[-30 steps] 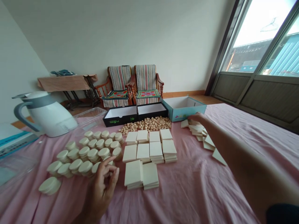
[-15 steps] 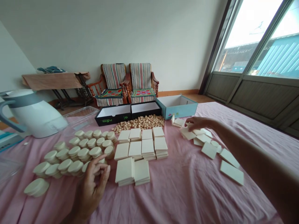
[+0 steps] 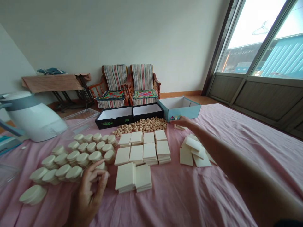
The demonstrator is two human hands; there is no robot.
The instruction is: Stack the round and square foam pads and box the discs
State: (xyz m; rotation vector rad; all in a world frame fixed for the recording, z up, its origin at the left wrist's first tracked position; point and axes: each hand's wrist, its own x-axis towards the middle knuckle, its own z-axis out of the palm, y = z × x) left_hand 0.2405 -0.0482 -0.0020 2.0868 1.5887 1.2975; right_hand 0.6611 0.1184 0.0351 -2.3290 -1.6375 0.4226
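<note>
My left hand (image 3: 91, 189) hovers at the near edge of several stacks of round wooden discs (image 3: 82, 159). Its fingers are bent but apart, holding nothing. My right hand (image 3: 183, 121) reaches far forward to the blue box, its fingertips closed around a small wooden square (image 3: 175, 123) that stands on edge; the grip is partly hidden. Beneath my right forearm lies a loose heap of pale wooden squares (image 3: 186, 156), partly covered by the arm. Between the hands, stacks of wooden squares (image 3: 149, 151) stand in rows.
A mound of small wooden beads or cubes (image 3: 142, 125) lies before two black boxes (image 3: 113, 121). The light blue box (image 3: 187, 112) stands right of these. At left are a white jug (image 3: 35, 116) and a clear plastic tray (image 3: 82, 119), on a pink cloth (image 3: 170, 195).
My right hand has moved left and away from me, from the loose squares to those by the blue box. Those loose squares now lie in a tighter heap. My left hand has barely shifted.
</note>
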